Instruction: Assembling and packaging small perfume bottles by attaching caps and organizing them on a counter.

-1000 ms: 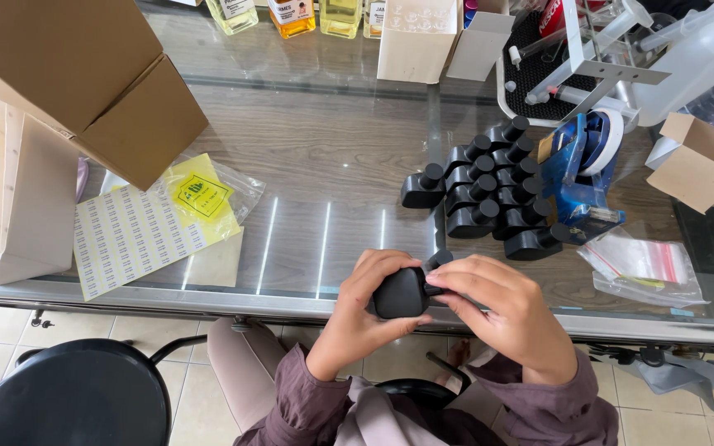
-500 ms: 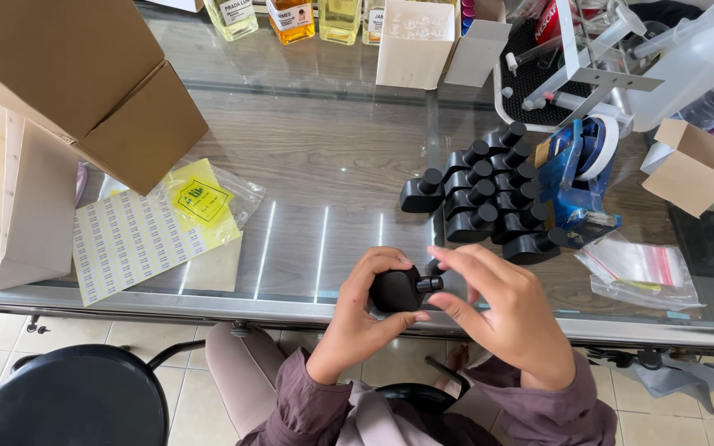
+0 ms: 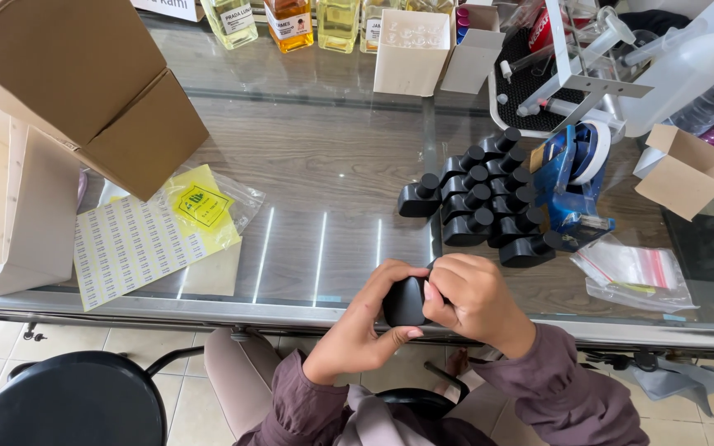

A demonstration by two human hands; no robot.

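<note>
Both hands close their grip on one small black bottle (image 3: 405, 301) at the near edge of the glass worktop (image 3: 324, 149): the left hand (image 3: 365, 318) cups it from below and the side, thumb over its top, while the right hand (image 3: 471, 299) wraps over its right end, fingers curled and hiding the cap. Beyond the hands, a cluster of matching black capped bottles (image 3: 489, 202) lies in rows, one set apart to its left. Just right of the cluster stands a blue tape dispenser (image 3: 573, 173), with clear zip bags (image 3: 634, 271) nearer the edge. To the left lie a sheet of small labels (image 3: 130, 239) and a yellow packet (image 3: 200, 206), partly under a brown cardboard box (image 3: 76, 83). Amber and pale liquid bottles (image 3: 291, 18) line the far edge beside an open white carton (image 3: 411, 51)
</note>
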